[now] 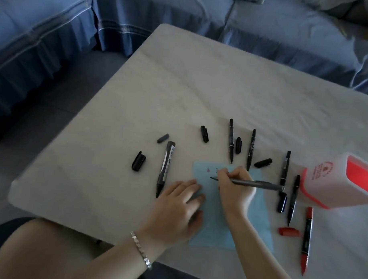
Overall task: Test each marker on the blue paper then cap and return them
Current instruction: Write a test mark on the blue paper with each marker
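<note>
Marks on the paper (pixel 257 225) partly hidden by right hand (pixel 233 187); box (pixel 334 182) cut off at right. Right hand grips a marker (pixel 260 184), tip on paper. Left hand (pixel 174 210), fingers flat, presses paper's left edge to desk (pixel 180 87).

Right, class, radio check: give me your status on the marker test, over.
Left hand flat on blue paper. Right hand grips grey marker, tip at the paper. Around it, uncapped markers and loose caps; none blocking.

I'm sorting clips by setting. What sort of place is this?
Probably a home living room: a sofa in blue slipcovers runs along two sides of a cloth-covered table, which serves as a makeshift desk for a sheet of blue paper.
</note>
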